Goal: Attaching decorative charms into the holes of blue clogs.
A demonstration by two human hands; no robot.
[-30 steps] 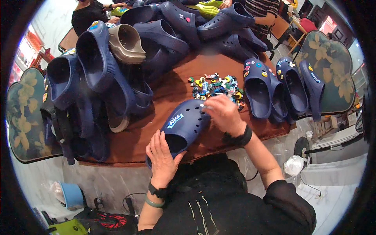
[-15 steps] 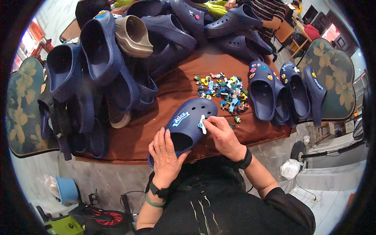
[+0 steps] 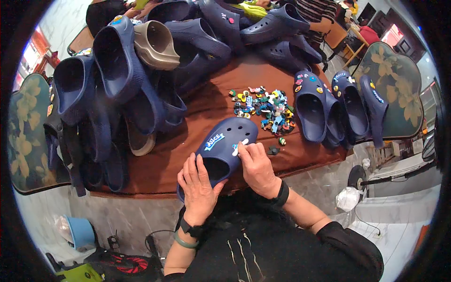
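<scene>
Two hands are engaged: the navy clog [image 3: 224, 148] is gripped at its heel by the left hand [image 3: 199, 188], while a white charm [image 3: 239, 146] is pinched by the right hand [image 3: 256, 167] fingertips. Misaligned pressure could pop it loose toward the charm pile [image 3: 263, 110] beyond the fingers.

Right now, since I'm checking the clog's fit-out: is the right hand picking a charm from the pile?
No, the right hand presses a white charm onto the navy clog, apart from the pile.
</scene>
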